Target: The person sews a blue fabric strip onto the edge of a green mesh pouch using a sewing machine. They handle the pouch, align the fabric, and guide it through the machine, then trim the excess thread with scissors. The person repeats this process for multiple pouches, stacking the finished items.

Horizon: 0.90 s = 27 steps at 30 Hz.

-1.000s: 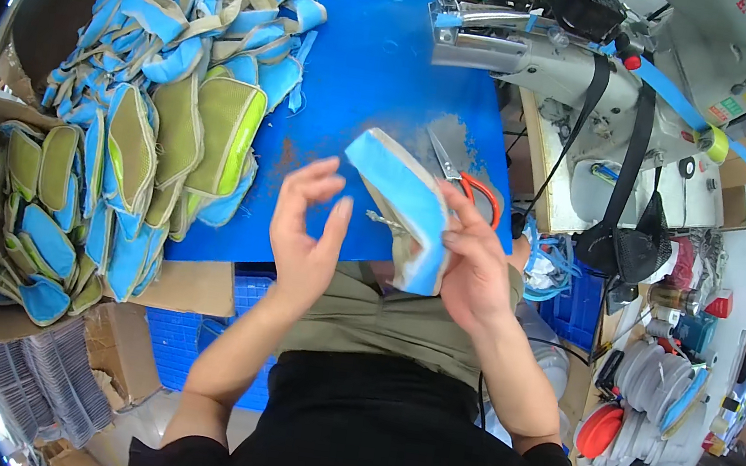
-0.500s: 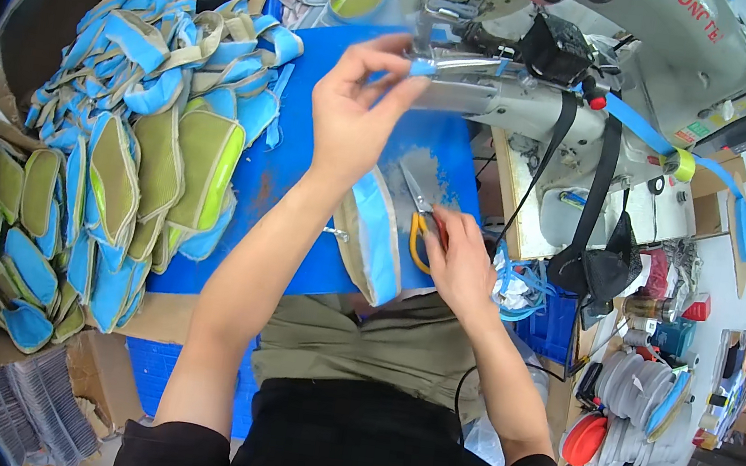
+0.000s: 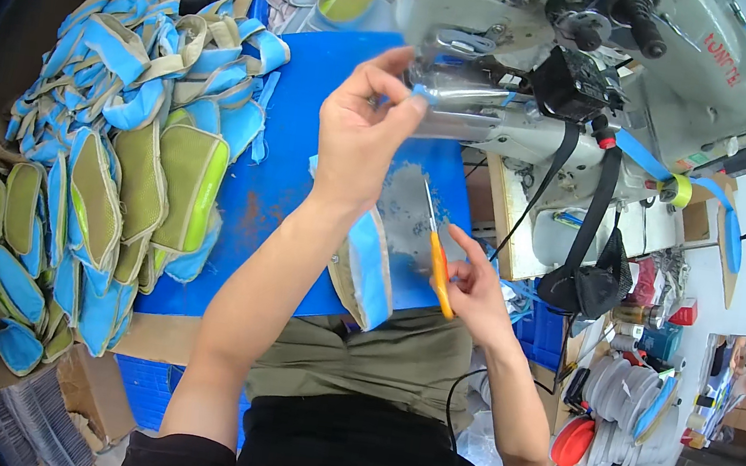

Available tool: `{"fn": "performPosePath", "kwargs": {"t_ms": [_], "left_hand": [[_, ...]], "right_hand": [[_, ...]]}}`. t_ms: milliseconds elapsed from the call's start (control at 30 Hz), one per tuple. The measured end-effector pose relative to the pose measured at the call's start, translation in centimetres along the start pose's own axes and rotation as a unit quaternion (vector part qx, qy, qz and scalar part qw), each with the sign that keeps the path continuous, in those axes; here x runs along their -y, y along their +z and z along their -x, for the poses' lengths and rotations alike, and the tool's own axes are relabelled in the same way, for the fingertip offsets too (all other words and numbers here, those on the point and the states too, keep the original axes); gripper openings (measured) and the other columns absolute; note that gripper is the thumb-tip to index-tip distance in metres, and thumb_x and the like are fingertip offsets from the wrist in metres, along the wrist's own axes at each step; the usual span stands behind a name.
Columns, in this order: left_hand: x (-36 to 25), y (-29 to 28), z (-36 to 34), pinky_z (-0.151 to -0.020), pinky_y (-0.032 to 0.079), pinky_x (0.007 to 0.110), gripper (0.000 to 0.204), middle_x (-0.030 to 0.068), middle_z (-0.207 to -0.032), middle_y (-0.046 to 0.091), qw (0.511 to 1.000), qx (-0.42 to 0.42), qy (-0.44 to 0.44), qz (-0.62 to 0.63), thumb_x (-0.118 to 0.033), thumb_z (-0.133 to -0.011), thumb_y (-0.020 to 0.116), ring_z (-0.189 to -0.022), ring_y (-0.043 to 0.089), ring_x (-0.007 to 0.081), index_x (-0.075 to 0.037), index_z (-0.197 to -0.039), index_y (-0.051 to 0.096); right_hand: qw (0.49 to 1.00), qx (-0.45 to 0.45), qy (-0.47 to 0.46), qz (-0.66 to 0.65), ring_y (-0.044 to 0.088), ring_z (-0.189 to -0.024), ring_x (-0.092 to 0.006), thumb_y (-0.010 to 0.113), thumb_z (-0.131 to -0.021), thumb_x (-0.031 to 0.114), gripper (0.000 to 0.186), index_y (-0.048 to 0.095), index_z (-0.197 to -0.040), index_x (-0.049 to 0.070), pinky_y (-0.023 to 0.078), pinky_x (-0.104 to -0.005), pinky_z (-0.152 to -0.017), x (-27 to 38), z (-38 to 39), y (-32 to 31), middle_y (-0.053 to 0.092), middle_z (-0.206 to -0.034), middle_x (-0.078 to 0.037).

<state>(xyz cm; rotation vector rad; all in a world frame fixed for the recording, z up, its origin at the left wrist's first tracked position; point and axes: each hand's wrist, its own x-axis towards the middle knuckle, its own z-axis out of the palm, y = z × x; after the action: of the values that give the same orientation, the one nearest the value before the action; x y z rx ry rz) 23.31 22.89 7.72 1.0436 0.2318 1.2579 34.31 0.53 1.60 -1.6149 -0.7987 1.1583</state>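
My left hand [image 3: 360,128] is raised at the sewing machine's arm [image 3: 463,122]. Its thumb and forefinger are pinched on the end of a narrow blue strip [image 3: 422,94], slightly smeared by motion. Below that wrist, a blue and beige fabric piece [image 3: 370,266] lies across the near edge of the blue table; my forearm hides part of it. My right hand [image 3: 480,296] holds orange-handled scissors [image 3: 438,275] by the handle, with the forefinger stretched out. The blades point away from me, seen nearly edge-on, above the blue tabletop [image 3: 320,66].
Blue and beige fabric loops [image 3: 133,51] are heaped on the left, with green and blue padded pieces [image 3: 145,175] nearer me. Blue tape runs through a yellow ring [image 3: 676,190] right of the machine. White spools [image 3: 621,388] stand at the lower right.
The scissors have turned from lying flat with parted blades to edge-on, and the right forefinger has straightened. My left hand keeps its pinch by the machine. The whole view has shifted slightly.
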Motion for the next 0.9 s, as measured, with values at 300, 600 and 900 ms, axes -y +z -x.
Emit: {"fn": "performPosePath", "kwargs": {"t_ms": [300, 600, 900], "left_hand": [[0.2, 0.0, -0.2, -0.107, 0.038, 0.034, 0.012, 0.0164, -0.134, 0.058, 0.993, -0.025, -0.064, 0.097, -0.001, -0.088, 0.07, -0.122, 0.054, 0.0175, -0.007, -0.084, 0.061], [0.1, -0.5, 0.1, -0.104, 0.041, 0.033, 0.01, 0.0149, -0.137, 0.055, 0.989, 0.0, -0.063, 0.136, -0.001, -0.09, 0.07, -0.119, 0.055, 0.0172, -0.006, -0.093, 0.062], [0.7, -0.7, -0.3, -0.099, 0.046, 0.031, 0.011, 0.0147, -0.134, 0.056, 0.993, -0.006, -0.073, 0.096, -0.003, -0.091, 0.07, -0.114, 0.056, 0.0148, -0.005, -0.096, 0.06]], "right_hand": [[0.942, 0.111, -0.044, -0.314, 0.045, -0.042, -0.0082, 0.066, -0.095, 0.024, 0.08, 0.025, -0.162, 0.007, 0.036, -0.0207, -0.042, 14.2, 4.5, 4.0, 0.056, -0.077, -0.005], [0.951, 0.007, -0.108, -0.288, 0.045, -0.046, -0.007, 0.06, -0.1, 0.014, 0.069, 0.026, -0.161, 0.006, 0.037, -0.0208, -0.043, 13.7, 3.1, 8.8, 0.057, -0.087, -0.007], [0.933, -0.012, -0.138, -0.333, 0.044, -0.046, -0.0089, 0.057, -0.102, 0.02, 0.068, 0.023, -0.159, 0.007, 0.037, -0.0216, -0.044, 14.0, 2.4, 11.7, 0.054, -0.079, -0.006]]}}
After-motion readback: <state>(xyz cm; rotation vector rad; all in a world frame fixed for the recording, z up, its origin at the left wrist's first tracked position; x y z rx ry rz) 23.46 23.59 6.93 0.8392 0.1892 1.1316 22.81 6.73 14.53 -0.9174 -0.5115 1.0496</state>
